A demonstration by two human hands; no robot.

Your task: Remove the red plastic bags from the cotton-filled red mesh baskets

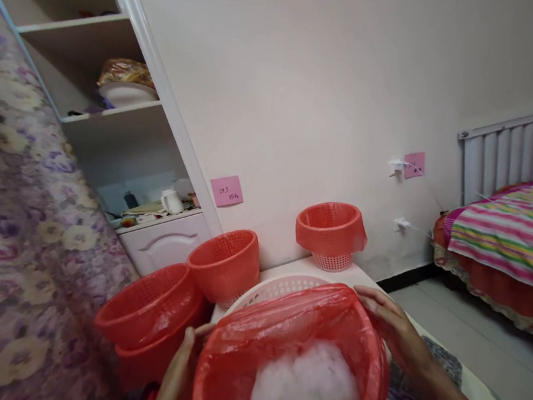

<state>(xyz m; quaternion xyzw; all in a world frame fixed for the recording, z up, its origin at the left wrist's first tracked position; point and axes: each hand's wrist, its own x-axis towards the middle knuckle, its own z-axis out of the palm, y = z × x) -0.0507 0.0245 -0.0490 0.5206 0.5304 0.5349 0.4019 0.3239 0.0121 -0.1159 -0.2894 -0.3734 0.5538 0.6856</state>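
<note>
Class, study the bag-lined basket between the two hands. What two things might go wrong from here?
1. The thin red bag covers only part of the white basket rim; under the right hand it may slip off or tear.
2. The basket looks tilted, so the white fluff might spill, and the left hand could knock the stacked baskets beside it.

Stuffing (305, 387) in near basket (230, 350); stacked baskets (147, 315) L, lone basket (330, 233) behind, bed (512, 241) R.
</note>
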